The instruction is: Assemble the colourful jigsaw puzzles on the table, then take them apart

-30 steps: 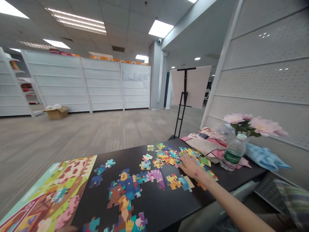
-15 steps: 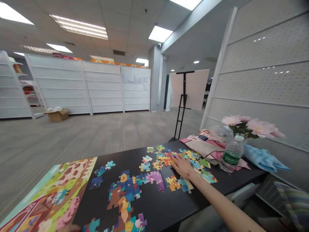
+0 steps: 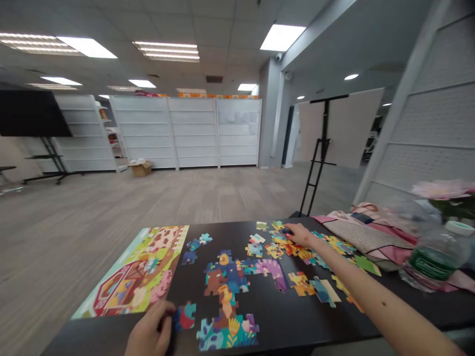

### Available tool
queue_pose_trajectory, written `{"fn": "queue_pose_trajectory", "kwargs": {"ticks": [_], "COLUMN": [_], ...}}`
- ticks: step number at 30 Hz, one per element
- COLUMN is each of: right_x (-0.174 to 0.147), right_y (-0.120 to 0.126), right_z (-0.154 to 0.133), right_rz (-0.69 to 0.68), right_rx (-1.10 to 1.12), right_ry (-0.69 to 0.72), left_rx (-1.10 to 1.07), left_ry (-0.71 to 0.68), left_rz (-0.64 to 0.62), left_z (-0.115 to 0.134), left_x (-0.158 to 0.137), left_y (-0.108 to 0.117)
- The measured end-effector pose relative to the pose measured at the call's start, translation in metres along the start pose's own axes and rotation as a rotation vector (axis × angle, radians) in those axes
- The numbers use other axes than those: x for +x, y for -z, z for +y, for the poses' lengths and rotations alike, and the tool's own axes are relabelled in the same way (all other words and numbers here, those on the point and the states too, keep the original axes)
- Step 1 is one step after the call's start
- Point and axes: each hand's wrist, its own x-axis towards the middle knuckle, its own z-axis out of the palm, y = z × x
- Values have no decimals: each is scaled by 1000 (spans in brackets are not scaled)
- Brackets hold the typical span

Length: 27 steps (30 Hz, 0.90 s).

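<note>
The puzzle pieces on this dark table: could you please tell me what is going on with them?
A person is handling them with two bare hands. The right hand is at the far side, over the spread of loose pieces, next to a dark blue one. The left hand is at the near side, beside a red and teal puzzle part. Between them on the table lies a partly joined section, and a farm picture lies to the left.
</note>
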Motion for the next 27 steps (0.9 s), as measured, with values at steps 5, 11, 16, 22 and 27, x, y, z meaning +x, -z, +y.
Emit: {"fn": "queue_pose_trajectory", "kwargs": {"ticks": [5, 11, 16, 22, 27], "right_x": [4, -24, -70, -82, -80], "right_y": [12, -5, -56, -96, -105], "right_z": [6, -89, -249, -325, -330], "right_rz": [61, 106, -313, -403, -374], "right_rx": [74, 314, 948, 913, 820], "right_ry": [-73, 16, 257, 267, 257], "left_rx": [-4, -46, -78, -153, -135], "left_ry": [67, 110, 147, 235, 274], "left_rz": [-109, -211, -205, -206, -197], "left_z": [33, 40, 33, 31, 28], "left_x": [9, 14, 9, 10, 11], "left_y": [12, 15, 16, 22, 21]}}
